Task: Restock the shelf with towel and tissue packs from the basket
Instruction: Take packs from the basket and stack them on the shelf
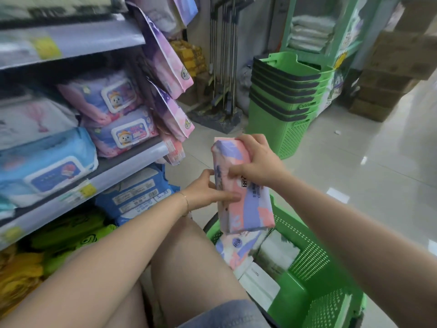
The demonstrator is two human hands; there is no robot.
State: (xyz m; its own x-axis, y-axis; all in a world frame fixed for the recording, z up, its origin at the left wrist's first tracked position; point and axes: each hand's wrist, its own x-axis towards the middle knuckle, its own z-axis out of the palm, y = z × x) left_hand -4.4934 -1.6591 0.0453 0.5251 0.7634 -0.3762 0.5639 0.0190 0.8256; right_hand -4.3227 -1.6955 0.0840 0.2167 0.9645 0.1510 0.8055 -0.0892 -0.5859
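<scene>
Pink-and-purple pack (241, 185) held in the air above the green basket (309, 261), just off the shelf's (132, 166) right end. Right hand (257, 162) grips its upper part; left hand (208, 190) clasps its left edge. More packs (238, 249) lie in the basket.

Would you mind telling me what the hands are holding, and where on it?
A pink-and-purple tissue pack: the right hand grips its upper end, the left hand its left side.

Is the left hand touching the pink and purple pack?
Touching. The head view shows the left hand with fingers pressed flat on the pink and purple pack.
</scene>
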